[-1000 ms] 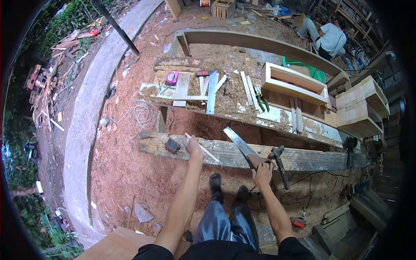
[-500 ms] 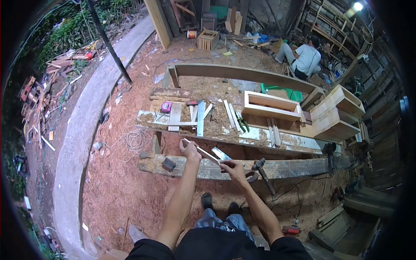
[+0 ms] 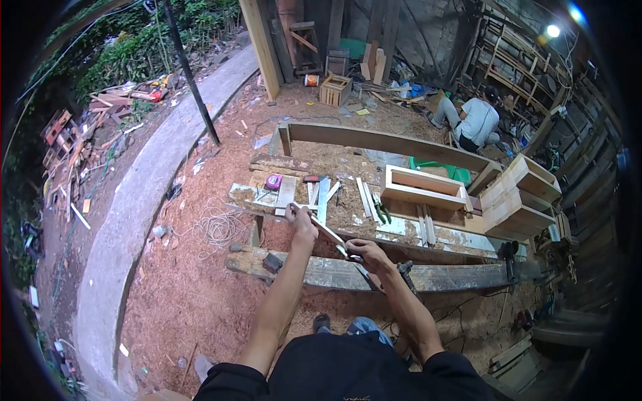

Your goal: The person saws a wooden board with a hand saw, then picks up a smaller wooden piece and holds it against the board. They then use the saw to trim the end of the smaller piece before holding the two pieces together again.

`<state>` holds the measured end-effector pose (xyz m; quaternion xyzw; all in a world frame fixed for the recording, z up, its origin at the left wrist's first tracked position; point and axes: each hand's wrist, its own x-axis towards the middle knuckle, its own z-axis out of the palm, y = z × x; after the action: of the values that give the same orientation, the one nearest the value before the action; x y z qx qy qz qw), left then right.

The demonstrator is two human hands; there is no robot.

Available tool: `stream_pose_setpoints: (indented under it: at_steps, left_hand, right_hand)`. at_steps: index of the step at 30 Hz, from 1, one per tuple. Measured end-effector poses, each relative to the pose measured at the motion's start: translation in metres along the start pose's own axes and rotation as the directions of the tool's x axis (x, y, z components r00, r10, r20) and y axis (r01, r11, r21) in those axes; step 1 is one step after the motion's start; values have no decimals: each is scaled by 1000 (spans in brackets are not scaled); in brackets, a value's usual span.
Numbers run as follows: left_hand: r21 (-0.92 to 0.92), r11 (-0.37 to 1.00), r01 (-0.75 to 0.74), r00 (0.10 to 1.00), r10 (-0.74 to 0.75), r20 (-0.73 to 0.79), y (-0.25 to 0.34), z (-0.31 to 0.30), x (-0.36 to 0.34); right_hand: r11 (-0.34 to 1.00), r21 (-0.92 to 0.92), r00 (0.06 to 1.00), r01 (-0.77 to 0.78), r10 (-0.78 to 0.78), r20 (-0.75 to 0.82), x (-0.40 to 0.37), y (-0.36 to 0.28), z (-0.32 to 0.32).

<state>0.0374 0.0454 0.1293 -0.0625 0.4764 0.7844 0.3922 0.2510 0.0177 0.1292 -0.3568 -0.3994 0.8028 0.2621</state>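
A thin pale wooden strip (image 3: 327, 231) slants between my hands above the gap between bench and beam. My left hand (image 3: 303, 222) is closed round its upper end. My right hand (image 3: 370, 254) pinches its lower end, and something small and dark at those fingertips is too small to name. Below my right hand shows part of a shiny flat blade (image 3: 363, 270), mostly hidden by the hand. A hammer (image 3: 405, 269) on the beam is partly covered by my right forearm.
The low bench (image 3: 394, 227) holds a pink tape measure (image 3: 273, 181), a metal square (image 3: 323, 200), green-handled pliers (image 3: 382, 210), a rectangular wooden frame (image 3: 424, 190) and loose strips. A thick beam (image 3: 321, 273) runs nearer me. A person (image 3: 479, 120) sits at the back right.
The view has tilted up and shifted, so the bench sits lower and further right. Both hands still hold the strip. My right hand and forearm now cover more of the blade and hammer.
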Motion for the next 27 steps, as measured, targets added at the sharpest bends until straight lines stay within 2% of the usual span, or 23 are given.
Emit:
stream_pose_setpoints:
  at_steps: [2, 4, 6, 8, 10, 11, 12, 14, 15, 16, 18, 19, 20, 22, 23, 24, 26, 27]
  left_hand:
    - [-37, 998, 41, 997, -38, 69, 4, 4, 6]
    - [-43, 999, 8, 998, -5, 61, 8, 10, 8]
    - [-267, 958, 102, 971, -38, 234, 14, 11, 8]
    - [-257, 965, 55, 974, 4, 224, 18, 14, 4]
    - [-333, 939, 88, 967, 0, 254, 25, 18, 1]
    - [-292, 956, 34, 968, 41, 246, 27, 21, 0]
    - [-294, 955, 30, 968, 45, 246, 30, 27, -7]
    - [-258, 965, -43, 993, 69, 94, 40, 39, -25]
    - [-231, 963, -137, 972, 175, 156, 32, 35, -14]
    - [-233, 962, -144, 972, 182, 149, 27, 32, -7]
    - [-256, 942, -219, 953, 262, 150, 24, 33, 0]
    - [-293, 948, -123, 977, 167, 133, 25, 34, 2]
    - [-293, 948, -125, 976, 170, 135, 25, 35, 2]
    - [-298, 953, -46, 999, 52, 11, 26, 38, -4]
    - [-262, 958, -114, 993, 117, -4, 13, 32, 10]
    - [-261, 959, -114, 993, 117, -2, 13, 31, 6]
    - [-7, 993, -121, 991, 120, -66, 17, 33, 2]
    - [-9, 998, -69, 992, 70, 106, 25, 23, 5]
  right_hand:
    - [996, 20, 996, -87, 87, -2, 8, -5, 0]
    - [996, 17, 996, -87, 87, 35, 15, -9, -3]
    - [962, 250, 992, -105, 84, 95, 19, -12, -5]
    - [968, 230, 994, -102, 90, 64, 21, -20, -6]
    - [974, 223, 999, -42, 37, 28, 20, -27, -8]
    - [993, 120, 1000, -17, 16, 16, 18, -30, -9]
    - [993, 118, 1000, -16, 14, 20, 14, -36, -6]
    - [985, -155, 996, 77, -70, 49, -1, -54, 8]
    - [961, -242, 991, 136, -134, 22, -9, -61, 14]
    - [961, -244, 991, 134, -130, 31, -9, -60, 14]
    - [889, -304, 939, 344, -326, 110, -8, -61, 13]
    - [884, -288, 930, 368, -350, 114, -8, -61, 12]
    - [883, -286, 929, 371, -353, 115, -8, -60, 11]
    - [820, -420, 913, 388, -404, 55, -11, -61, 14]
    - [841, -338, 900, 422, -433, 47, -7, -58, 12]
    - [841, -336, 899, 424, -435, 46, -5, -57, 10]
    - [874, -275, 886, 401, -447, -125, 3, -58, 8]
    - [859, -275, 851, 431, -488, -193, 6, -58, 8]
